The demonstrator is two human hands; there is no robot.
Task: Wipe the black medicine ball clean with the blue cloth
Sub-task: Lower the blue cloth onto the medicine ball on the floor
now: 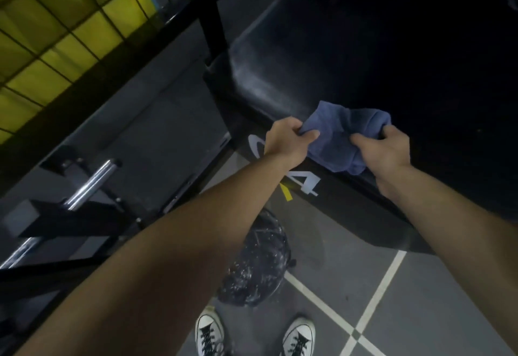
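Black medicine ball (253,266) — on the floor (420,313), below and nearer than both hands, untouched. Left hand (286,138) and right hand (389,147) — fingers (308,134) curled, gripping the blue cloth (342,137) stretched between them. Black box (364,47) beyond.

1 head-worn view looks steeply down; hands near, floor (420,299) perhaps farther.
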